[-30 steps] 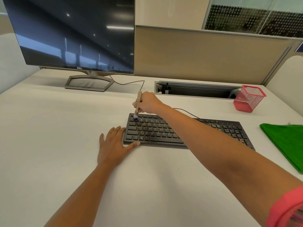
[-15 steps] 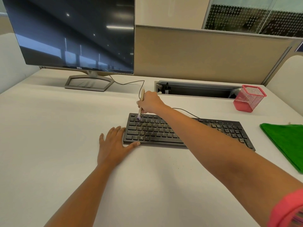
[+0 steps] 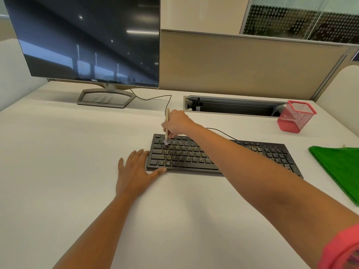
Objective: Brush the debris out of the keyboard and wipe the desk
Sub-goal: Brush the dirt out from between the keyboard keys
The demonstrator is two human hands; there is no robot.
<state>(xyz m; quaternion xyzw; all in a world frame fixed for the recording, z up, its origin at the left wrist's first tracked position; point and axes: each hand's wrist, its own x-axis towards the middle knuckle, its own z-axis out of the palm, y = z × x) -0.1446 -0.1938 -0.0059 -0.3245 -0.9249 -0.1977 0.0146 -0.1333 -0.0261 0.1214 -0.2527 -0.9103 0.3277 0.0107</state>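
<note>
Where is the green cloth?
Head view: the green cloth lies on the desk at far right, right of the keyboard, nearer than the pink mesh cup.

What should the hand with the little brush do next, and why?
Probably sweep the brush a little to the right along the top rows. The right hand holds it upright with its bristles on the keyboard's far left corner, and specks cover the keys beside it. The left hand lies flat at the keyboard's left edge.

Outstretched right hand (image 3: 177, 123) grips; left hand (image 3: 135, 169) lies flat.
</note>
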